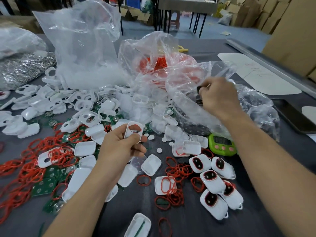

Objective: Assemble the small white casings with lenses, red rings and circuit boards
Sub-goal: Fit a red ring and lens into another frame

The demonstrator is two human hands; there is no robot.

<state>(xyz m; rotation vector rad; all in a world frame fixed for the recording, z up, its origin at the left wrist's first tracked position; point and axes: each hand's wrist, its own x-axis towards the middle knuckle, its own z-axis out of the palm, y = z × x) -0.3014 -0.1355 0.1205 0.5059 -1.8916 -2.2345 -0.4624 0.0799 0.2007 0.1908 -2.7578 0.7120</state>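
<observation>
The left hand [119, 144] grips a white casing frame [135, 134] upright between thumb and curled fingers above the table [196, 223]; a red ring [136, 127] sits in the frame's opening. The right hand [217, 96], well apart, reaches into a clear plastic bag [256, 103] and pinches a small dark part [198, 89] at its fingertips. Assembled casings [213, 182] lie clustered at the right, near a green timer [222, 144]. Loose red rings [34, 168] and green circuit boards [44, 183] are scattered at the left.
</observation>
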